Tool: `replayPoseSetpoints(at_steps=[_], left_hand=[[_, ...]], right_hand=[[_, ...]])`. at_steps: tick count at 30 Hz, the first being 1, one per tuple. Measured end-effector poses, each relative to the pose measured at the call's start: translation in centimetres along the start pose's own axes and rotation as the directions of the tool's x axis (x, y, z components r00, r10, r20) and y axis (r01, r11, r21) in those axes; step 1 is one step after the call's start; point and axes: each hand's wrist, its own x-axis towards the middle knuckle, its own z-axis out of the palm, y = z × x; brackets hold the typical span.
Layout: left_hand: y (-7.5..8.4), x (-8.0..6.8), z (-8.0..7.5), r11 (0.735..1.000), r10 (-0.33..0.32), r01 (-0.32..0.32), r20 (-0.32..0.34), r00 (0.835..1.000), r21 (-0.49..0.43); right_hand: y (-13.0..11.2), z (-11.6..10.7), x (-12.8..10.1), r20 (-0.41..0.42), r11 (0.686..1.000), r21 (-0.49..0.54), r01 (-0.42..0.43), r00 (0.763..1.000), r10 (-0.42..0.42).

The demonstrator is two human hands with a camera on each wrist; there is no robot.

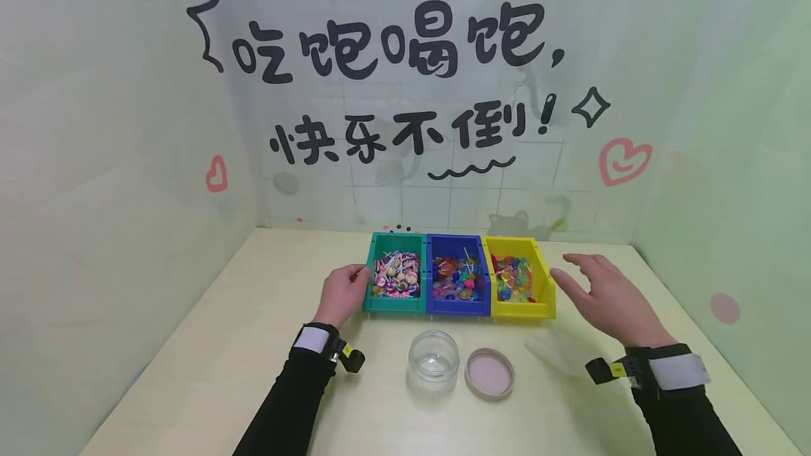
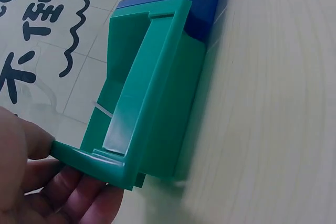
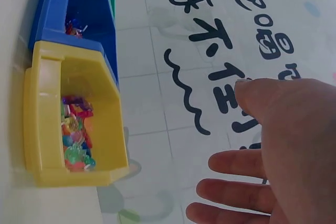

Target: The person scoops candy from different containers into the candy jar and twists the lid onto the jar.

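My left hand holds the left side wall of a green bin of wrapped lollipops. In the left wrist view, the thumb lies over the rim of that bin and the fingers curl against its outside. Joined to it on the right are a blue bin and a yellow bin, both with colourful wrapped sweets inside. Beside the yellow bin, my right hand hovers with its fingers spread and nothing in them; the right wrist view shows a gap between hand and bin.
In front of the bins, a clear glass jar stands on the pale wooden table. A round lid lies just to its right. Behind the table rises a printed wall, with side walls left and right.
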Motion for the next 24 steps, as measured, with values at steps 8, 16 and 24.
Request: replayPoseSetpoints(at_steps=[8, 16, 24], left_hand=[[-0.8, 0.3, -0.3, 0.999, -0.030, 0.031, 0.019, 0.999, -0.029], [-0.9, 0.4, -0.2, 0.998, -0.056, 0.056, 0.017, 0.998, -0.036], [-0.7, 0.5, 0.1, 0.998, -0.052, 0.053, 0.032, 0.998, -0.043]], right_hand=[[2.8, -0.1, -1.7, 0.029, 0.999, 0.031, -0.011, 1.000, 0.010], [4.7, 0.3, -3.2, 0.118, 0.998, 0.018, -0.052, 0.992, 0.049], [6.9, 1.4, -5.7, 0.292, 0.990, 0.013, -0.142, 0.947, 0.132]])
